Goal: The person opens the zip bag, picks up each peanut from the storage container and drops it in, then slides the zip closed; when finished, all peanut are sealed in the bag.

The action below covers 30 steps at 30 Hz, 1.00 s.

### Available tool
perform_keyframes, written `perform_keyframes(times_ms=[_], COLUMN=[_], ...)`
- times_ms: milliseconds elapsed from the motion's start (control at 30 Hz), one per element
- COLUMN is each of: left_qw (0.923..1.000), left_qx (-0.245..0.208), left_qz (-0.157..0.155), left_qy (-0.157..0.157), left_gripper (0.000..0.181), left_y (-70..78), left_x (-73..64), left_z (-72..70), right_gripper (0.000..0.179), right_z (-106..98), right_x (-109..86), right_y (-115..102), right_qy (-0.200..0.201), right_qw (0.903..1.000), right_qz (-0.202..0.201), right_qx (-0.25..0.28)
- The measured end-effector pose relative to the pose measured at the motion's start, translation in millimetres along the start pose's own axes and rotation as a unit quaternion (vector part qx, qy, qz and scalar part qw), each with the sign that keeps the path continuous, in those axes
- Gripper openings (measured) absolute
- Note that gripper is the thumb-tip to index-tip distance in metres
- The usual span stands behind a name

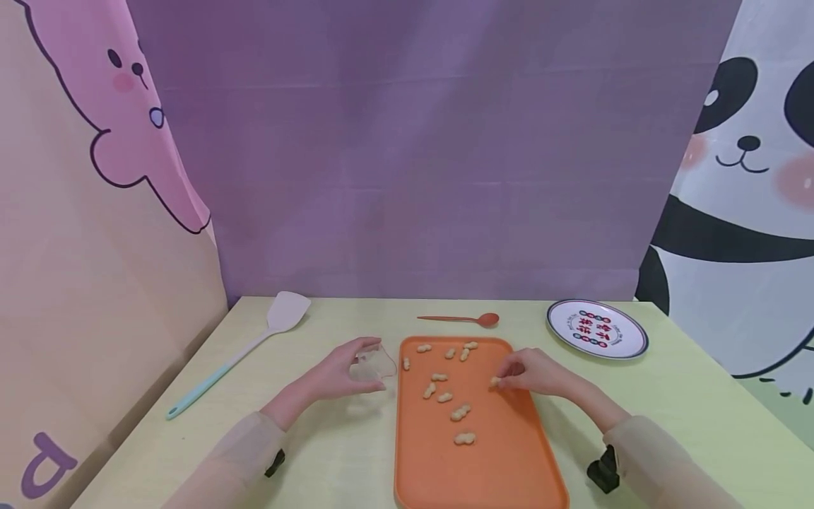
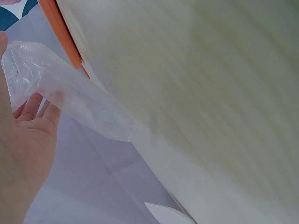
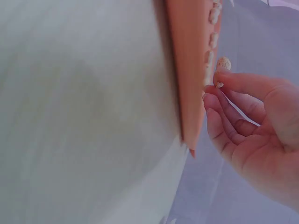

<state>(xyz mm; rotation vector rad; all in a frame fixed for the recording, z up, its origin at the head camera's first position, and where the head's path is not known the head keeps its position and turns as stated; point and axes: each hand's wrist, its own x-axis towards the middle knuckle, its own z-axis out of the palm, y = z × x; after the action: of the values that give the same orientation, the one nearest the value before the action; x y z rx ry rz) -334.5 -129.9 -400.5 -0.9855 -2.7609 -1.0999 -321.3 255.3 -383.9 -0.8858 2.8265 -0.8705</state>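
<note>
- Left hand (image 1: 342,370): thumb and fingers set apart in a curve, holding a clear plastic bag (image 2: 86,100) left of the tray. Whether the fingers sit inside or outside the film cannot be told.
- Right hand (image 1: 531,372): thumb and index finger pinching one peanut (image 3: 224,63) at the right side of the tray; the other fingers bend loosely. Contact between this peanut and the tray cannot be confirmed.
- Loose peanuts (image 1: 461,413): scattered on the orange tray (image 1: 483,474), mostly across its far half and left side.
- Surroundings: spatula (image 1: 290,311) far left, spoon (image 1: 488,320) beyond the tray, plate (image 1: 628,332) far right, all on the worktop (image 1: 331,452).
- Drop hazard: the peanut is held by the fingertips only; a loose or uneven pinch may let it roll away.
- Crush hazard: excess pressure may crack the shell.
- Bag hazard: the film is thin and limp; if the left thumb and fingers close, the mouth may collapse.
</note>
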Motion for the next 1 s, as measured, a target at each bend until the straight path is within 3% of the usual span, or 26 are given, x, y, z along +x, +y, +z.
perform_keyframes(times_ms=[267,567,1000], left_qw=[1.0000,0.9998,0.9999], left_qx=[0.000,-0.008,-0.008], left_qz=[0.003,0.008,0.003], left_qy=[0.006,0.013,0.011], left_gripper=[0.079,0.079,0.077], left_y=[-0.9,-2.8,1.0], left_x=[0.4,1.1,1.1], left_z=[0.6,2.3,1.7], right_gripper=[0.014,0.017,0.021], right_z=[-6,5,28], right_x=[11.9,35.2,65.0], right_y=[-16,-42,-89], right_qy=[0.023,0.054,0.033], right_qw=[0.9996,0.9965,0.9952], right_qz=[-0.014,-0.063,-0.067], right_qx=[-0.003,0.010,0.064])
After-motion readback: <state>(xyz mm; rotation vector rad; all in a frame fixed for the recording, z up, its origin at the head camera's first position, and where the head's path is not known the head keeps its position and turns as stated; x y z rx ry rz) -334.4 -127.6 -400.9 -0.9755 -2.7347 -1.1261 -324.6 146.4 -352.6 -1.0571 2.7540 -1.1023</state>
